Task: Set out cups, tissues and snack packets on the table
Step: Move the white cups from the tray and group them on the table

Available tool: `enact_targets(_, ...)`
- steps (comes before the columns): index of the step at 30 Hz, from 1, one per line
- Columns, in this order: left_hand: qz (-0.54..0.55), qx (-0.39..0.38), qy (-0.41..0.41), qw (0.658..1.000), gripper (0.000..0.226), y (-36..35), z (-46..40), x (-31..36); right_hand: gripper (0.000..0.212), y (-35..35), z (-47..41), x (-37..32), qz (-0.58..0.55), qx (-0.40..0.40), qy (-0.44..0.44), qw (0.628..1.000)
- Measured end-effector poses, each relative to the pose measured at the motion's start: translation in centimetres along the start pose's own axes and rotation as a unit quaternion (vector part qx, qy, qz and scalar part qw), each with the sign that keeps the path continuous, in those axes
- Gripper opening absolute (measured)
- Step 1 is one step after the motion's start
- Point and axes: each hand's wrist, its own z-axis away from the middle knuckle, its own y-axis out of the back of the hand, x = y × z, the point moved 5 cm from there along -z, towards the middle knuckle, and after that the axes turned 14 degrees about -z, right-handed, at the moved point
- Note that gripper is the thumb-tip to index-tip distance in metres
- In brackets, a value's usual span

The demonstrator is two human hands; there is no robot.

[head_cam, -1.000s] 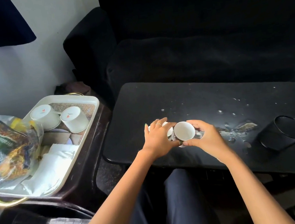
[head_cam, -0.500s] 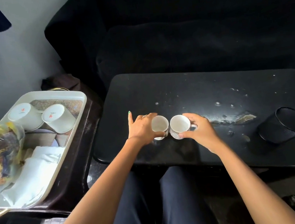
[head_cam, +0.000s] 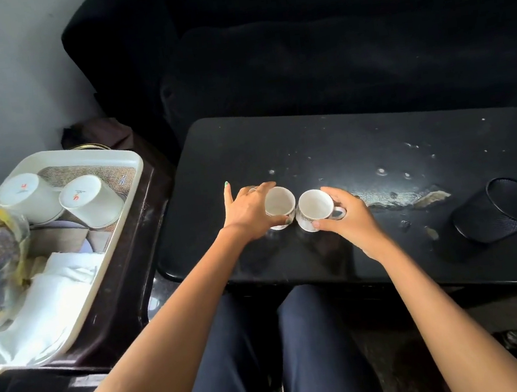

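Gripping two upright cups side by side on the surface (head_cam: 359,158): left hand (head_cam: 249,213) fingers curl round left cup (head_cam: 280,207), right hand (head_cam: 348,217) pinches right cup (head_cam: 313,209), probably by its handle.

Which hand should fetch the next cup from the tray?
Probably the left hand. The tray with two more cups sits on the person's left, nearer that hand. The right hand would have to cross over the cups already on the table.

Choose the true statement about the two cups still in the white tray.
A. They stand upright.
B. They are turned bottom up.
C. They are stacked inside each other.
B: both cups in the tray show their flat bases, side by side.
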Motion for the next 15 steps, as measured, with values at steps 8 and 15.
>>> enact_targets(8, 0.004, 0.010, -0.007, 1.000, 0.094, 0.8, 2.1, 0.5, 0.083, -0.8, 1.7, -2.5, 0.026, 0.009, 0.030, 0.999)
enact_targets(15, 0.060, 0.115, -0.004, 0.991, 0.074, 3.8, 6.5, -2.8, 0.060, -5.8, 4.4, -8.4, 0.065, -0.033, 0.141, 0.987)
